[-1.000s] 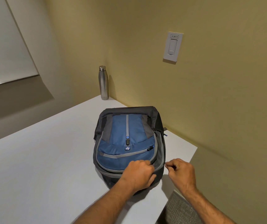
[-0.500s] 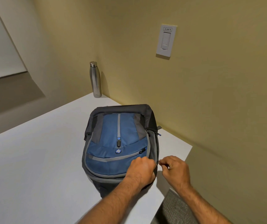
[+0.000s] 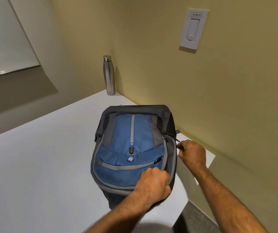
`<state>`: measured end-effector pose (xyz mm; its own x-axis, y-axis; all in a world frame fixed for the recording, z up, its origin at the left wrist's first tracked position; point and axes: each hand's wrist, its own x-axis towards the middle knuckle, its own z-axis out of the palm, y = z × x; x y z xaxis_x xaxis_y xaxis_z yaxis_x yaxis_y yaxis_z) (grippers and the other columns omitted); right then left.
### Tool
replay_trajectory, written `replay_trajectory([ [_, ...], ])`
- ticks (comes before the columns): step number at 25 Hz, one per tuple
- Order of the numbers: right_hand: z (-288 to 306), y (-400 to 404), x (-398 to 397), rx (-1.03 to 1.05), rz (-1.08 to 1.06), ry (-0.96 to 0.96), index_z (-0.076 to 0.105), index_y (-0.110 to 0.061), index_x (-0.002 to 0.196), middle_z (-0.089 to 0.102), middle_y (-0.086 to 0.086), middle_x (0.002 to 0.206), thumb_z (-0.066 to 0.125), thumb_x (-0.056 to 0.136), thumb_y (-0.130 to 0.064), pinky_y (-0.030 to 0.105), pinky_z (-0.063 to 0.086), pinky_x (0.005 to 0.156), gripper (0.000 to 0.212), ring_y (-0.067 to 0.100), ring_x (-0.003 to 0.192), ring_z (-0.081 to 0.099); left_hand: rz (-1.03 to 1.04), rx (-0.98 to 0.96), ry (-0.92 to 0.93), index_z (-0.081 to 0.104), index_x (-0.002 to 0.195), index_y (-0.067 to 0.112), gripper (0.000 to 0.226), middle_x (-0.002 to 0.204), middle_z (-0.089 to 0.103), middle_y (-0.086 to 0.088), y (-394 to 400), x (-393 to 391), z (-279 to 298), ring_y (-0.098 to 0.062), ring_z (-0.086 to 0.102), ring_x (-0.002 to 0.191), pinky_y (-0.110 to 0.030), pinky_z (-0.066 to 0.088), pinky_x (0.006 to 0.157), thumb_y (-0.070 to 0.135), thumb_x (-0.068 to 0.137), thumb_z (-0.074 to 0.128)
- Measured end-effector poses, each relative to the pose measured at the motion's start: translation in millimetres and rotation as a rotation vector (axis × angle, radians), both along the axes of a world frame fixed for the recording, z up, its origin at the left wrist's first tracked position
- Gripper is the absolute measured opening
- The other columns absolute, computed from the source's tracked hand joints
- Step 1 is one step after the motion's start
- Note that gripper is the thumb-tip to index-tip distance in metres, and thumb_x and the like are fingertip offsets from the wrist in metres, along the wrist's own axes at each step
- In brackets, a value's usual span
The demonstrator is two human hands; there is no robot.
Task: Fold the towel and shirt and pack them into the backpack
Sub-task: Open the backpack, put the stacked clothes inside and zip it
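— Since the earlier frame, what has moved?
— Mostly the right hand (image 3: pixel 192 154). It was low beside the near corner of the backpack (image 3: pixel 131 155); now it sits farther up the backpack's right side, pinching the zipper pull (image 3: pixel 177 145) there between curled fingers.
— And the left hand (image 3: pixel 153 184)?
— Much where it was, at the backpack's near right corner. Its fingers are curled and it grips the fabric at the edge of the blue front panel.
— So both hands are clamped on something?
— Yes, one on the bag's fabric, the other on the zipper pull, and they are apart from each other.
— Where is the backpack itself?
— Lying on its back on the white tabletop (image 3: pixel 39 165), blue front facing up, close to the tabletop's right edge. The towel and shirt cannot be seen.
— Anything else around the backpack?
— A steel bottle (image 3: pixel 109 75) stands upright beyond the backpack, at the far corner against the yellow wall. A light switch (image 3: pixel 193 29) is on the wall above and to the right of the backpack.
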<state>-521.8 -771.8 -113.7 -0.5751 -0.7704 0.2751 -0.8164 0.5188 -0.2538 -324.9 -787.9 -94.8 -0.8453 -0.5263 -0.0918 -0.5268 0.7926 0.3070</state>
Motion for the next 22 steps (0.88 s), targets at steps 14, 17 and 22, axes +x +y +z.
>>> replay_trajectory([
  [14,-4,-39,-18,0.037,0.014,0.078,0.074,-0.008,0.084,0.07,0.012,0.079,0.075,0.08,-0.019,0.027,0.042,0.056,0.011,0.031,0.069,0.063,-0.007,0.126,0.022,0.067,0.078,0.013,0.012,0.078,0.067,-0.008,-7,1,2,-0.027,0.063,0.078,-0.037,0.054,0.074,0.019,0.08,0.057],
  [17,-9,-35,-16,-0.012,0.051,0.061,0.076,-0.012,0.086,0.071,0.011,0.079,0.075,0.08,-0.02,0.028,0.043,0.056,0.01,0.033,0.07,0.065,-0.022,0.133,0.033,0.066,0.079,0.014,0.011,0.077,0.064,-0.006,-6,2,0,-0.028,0.062,0.08,-0.037,0.053,0.074,0.019,0.082,0.057],
  [22,-23,-6,-6,-0.085,0.137,-0.031,0.076,-0.02,0.091,0.076,0.003,0.083,0.075,0.074,-0.01,0.035,0.055,0.06,0.02,0.029,0.073,0.07,-0.088,0.215,0.285,0.071,0.085,0.018,0.017,0.084,0.069,0.0,-13,22,-1,-0.016,0.062,0.08,-0.032,0.053,0.075,0.031,0.086,0.06],
])
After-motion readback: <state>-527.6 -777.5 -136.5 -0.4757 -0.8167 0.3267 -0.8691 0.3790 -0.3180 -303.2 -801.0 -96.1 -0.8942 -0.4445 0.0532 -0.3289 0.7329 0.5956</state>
